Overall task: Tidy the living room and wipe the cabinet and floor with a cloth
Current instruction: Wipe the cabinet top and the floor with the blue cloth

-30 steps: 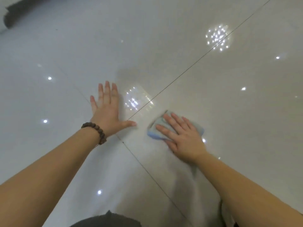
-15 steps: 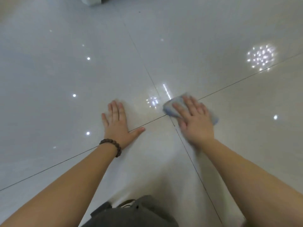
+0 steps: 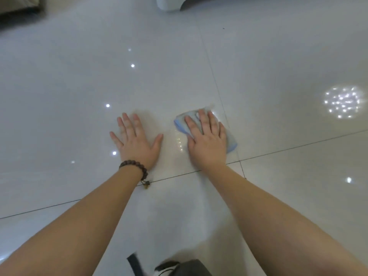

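A light blue cloth lies on the glossy white tiled floor, just left of a vertical grout line and above a horizontal one. My right hand presses flat on the cloth with straight fingers, covering most of it; blue edges show at its left and right. My left hand rests flat on the bare tile to the left, fingers spread, a dark bead bracelet on the wrist. Both forearms reach in from the bottom of the view.
A white rounded base of some object stands at the top centre. A dark furniture edge sits at the top left. Ceiling lights reflect on the tiles, brightest at the right. Dark clothing and a shoe show at the bottom.
My right hand has slid the cloth across the tile joint. The view has swung, and the white base and dark furniture edge have come into sight at the top. My left hand stays flat.
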`<state>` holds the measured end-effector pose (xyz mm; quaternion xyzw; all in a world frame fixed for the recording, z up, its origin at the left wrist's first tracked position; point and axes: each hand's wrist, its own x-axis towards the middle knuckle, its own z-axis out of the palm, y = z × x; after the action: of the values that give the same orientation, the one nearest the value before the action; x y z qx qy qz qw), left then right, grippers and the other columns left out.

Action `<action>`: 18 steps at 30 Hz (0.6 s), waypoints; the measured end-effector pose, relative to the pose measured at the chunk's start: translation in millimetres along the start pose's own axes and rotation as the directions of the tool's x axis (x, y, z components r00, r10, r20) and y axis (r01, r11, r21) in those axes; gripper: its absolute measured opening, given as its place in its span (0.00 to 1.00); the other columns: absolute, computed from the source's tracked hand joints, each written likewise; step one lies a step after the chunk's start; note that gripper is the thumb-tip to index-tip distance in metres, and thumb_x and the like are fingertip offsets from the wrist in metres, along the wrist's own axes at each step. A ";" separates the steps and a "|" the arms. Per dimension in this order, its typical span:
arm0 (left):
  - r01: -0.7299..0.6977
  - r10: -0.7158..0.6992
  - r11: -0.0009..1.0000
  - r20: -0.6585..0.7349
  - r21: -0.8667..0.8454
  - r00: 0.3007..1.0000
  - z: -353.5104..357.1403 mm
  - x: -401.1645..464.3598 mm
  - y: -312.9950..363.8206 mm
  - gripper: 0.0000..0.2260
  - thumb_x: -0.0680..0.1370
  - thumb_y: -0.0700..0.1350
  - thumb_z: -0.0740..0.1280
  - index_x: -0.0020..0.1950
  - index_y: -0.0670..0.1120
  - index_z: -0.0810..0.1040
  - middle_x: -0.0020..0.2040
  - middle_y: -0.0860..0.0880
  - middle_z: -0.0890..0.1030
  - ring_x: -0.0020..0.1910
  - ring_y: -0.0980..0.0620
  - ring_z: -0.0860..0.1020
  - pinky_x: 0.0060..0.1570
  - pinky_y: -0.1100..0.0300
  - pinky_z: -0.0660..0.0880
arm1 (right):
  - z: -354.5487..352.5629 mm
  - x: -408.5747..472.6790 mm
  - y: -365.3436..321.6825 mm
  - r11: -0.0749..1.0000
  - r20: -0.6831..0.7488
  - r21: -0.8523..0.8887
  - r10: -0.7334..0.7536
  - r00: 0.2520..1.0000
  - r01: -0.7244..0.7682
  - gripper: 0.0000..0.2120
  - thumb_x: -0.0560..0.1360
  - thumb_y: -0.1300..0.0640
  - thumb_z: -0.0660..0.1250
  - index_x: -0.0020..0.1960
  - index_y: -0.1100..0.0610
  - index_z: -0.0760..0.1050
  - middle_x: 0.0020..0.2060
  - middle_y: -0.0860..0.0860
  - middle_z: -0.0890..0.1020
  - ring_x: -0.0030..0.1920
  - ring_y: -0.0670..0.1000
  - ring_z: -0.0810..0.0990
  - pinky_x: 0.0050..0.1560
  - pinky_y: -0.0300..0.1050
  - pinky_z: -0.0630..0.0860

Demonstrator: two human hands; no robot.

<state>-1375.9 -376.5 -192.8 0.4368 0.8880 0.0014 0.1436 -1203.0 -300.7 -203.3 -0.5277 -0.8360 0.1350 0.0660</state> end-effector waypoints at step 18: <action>0.042 -0.042 0.999 -0.042 0.014 0.998 12.2 17.8 -20.3 0.35 0.79 0.66 0.41 0.78 0.46 0.36 0.78 0.44 0.39 0.77 0.45 0.36 0.73 0.37 0.39 | 11.5 247.1 -86.7 0.984 0.176 -0.043 -0.163 0.971 0.173 0.25 0.79 0.46 0.52 0.76 0.41 0.55 0.78 0.48 0.52 0.77 0.54 0.48 0.74 0.55 0.44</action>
<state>-1398.8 -376.7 -211.6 0.4190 0.8998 0.0007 0.1216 -1388.2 -115.3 -196.6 -0.4429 -0.8839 0.1496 -0.0104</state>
